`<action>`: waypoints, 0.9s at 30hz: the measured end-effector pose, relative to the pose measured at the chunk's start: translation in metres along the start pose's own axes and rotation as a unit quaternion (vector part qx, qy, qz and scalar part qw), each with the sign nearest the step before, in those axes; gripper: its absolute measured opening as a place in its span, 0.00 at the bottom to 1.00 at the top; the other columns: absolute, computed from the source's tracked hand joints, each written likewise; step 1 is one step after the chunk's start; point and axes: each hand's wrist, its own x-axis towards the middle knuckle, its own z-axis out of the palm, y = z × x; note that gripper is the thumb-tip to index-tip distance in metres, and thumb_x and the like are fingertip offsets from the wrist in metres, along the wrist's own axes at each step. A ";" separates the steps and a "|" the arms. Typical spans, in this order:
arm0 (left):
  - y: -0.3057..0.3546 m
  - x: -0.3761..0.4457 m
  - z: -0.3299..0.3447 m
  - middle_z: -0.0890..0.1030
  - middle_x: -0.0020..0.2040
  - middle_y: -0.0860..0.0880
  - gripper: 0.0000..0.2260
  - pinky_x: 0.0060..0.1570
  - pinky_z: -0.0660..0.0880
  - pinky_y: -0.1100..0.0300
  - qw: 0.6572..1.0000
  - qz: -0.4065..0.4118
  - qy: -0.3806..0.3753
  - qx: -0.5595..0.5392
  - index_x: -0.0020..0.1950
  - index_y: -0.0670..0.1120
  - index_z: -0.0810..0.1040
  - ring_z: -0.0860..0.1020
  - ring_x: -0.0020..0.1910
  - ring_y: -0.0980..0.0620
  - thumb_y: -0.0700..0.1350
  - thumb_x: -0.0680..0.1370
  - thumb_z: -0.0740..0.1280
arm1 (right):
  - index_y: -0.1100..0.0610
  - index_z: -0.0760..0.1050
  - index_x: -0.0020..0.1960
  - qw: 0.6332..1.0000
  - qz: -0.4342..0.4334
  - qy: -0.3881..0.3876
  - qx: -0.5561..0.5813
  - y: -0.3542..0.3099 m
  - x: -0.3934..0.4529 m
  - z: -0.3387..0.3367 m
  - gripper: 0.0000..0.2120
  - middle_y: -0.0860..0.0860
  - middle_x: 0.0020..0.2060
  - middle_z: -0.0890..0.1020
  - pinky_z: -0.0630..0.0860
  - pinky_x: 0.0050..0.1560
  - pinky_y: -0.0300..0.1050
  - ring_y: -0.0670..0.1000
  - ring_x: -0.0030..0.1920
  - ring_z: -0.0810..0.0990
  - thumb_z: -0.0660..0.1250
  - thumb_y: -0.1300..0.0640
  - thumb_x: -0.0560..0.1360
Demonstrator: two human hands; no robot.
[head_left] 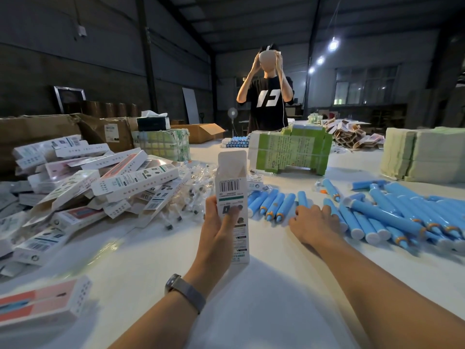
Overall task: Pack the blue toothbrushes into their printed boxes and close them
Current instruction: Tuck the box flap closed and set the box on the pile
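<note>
My left hand [221,222] grips a white printed box [230,182] upright in the middle of the table, its top flap open and the barcode side facing me. To its right, my right hand [310,220] lies palm down on a row of blue toothbrushes [274,204], its fingers touching one of them [303,199]. Whether the fingers curl round it cannot be seen. A larger heap of blue toothbrushes [392,212] spreads over the table at the right.
A pile of empty printed boxes [95,182] fills the left side, with clear wrapped parts [186,197] beside it. A pink closed box [42,301] lies near left. Green bundled packs [289,149], cardboard cartons [40,137] and a standing person [268,102] are behind.
</note>
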 end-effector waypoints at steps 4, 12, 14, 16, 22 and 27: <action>-0.001 0.002 -0.002 0.80 0.49 0.63 0.06 0.43 0.75 0.65 1.000 -0.004 -0.003 0.021 0.57 0.52 0.67 0.79 0.48 0.63 0.45 0.82 0.63 | 0.46 0.69 0.61 0.998 0.006 0.049 0.039 0.005 0.000 -0.002 0.11 0.52 0.60 0.74 0.66 0.49 0.49 0.56 0.62 0.67 0.55 0.49 0.80; 0.000 0.008 -0.010 0.82 0.47 0.60 0.14 0.38 0.79 0.67 0.999 0.008 0.018 0.045 0.51 0.52 0.61 0.81 0.45 0.62 0.39 0.80 0.66 | 0.53 0.75 0.49 0.861 -0.012 0.283 0.422 -0.010 0.002 -0.045 0.06 0.51 0.38 0.79 0.64 0.39 0.43 0.54 0.38 0.72 0.67 0.60 0.73; -0.001 0.010 -0.012 0.82 0.46 0.63 0.15 0.38 0.78 0.69 0.999 0.011 0.013 0.045 0.52 0.52 0.62 0.81 0.45 0.63 0.38 0.80 0.67 | 0.54 0.74 0.45 0.814 -0.021 0.317 0.486 -0.017 -0.004 -0.064 0.04 0.46 0.31 0.76 0.65 0.33 0.39 0.45 0.32 0.73 0.68 0.59 0.72; -0.001 0.011 -0.013 0.81 0.47 0.63 0.15 0.38 0.79 0.68 0.998 0.015 0.013 0.054 0.52 0.52 0.63 0.81 0.45 0.62 0.38 0.79 0.68 | 0.56 0.74 0.43 0.761 -0.052 0.333 0.555 -0.025 -0.012 -0.084 0.03 0.44 0.30 0.74 0.65 0.29 0.30 0.38 0.30 0.73 0.68 0.60 0.72; -0.002 0.012 -0.015 0.77 0.54 0.57 0.18 0.40 0.76 0.74 0.994 0.050 0.031 0.092 0.52 0.54 0.62 0.78 0.49 0.65 0.38 0.78 0.69 | 0.54 0.74 0.35 0.564 -0.076 0.286 0.771 -0.036 -0.039 -0.140 0.06 0.49 0.28 0.71 0.65 0.30 0.44 0.51 0.32 0.68 0.66 0.59 0.71; -0.002 0.008 -0.010 0.73 0.57 0.63 0.21 0.41 0.74 0.76 0.988 0.090 0.022 0.127 0.53 0.61 0.61 0.75 0.53 0.69 0.40 0.78 0.69 | 0.54 0.73 0.35 0.528 -0.078 0.262 0.804 -0.035 -0.051 -0.155 0.06 0.55 0.32 0.70 0.63 0.32 0.47 0.55 0.34 0.65 0.66 0.57 0.70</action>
